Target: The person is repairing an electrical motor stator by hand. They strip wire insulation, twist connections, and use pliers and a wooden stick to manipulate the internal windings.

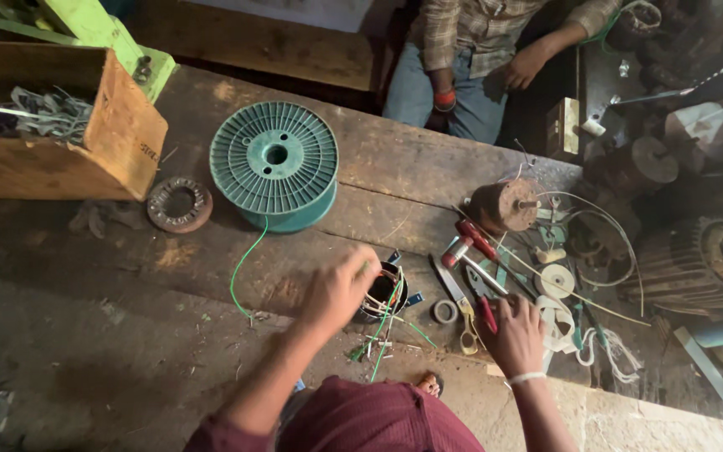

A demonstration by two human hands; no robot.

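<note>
dark round stator (382, 295), green wires (388, 322), red-handled pliers (485, 311)

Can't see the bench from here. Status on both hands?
Left hand on the small wound coil, green wire trailing from the green spool. Right hand gripping red-handled pliers. Scissors and tape roll lie between.

Worn, stained wooden workbench (428, 167) spans the scene under dim, warm light. Far side drops into dark shadow; a grey concrete slab (629, 418) sits near right.
</note>
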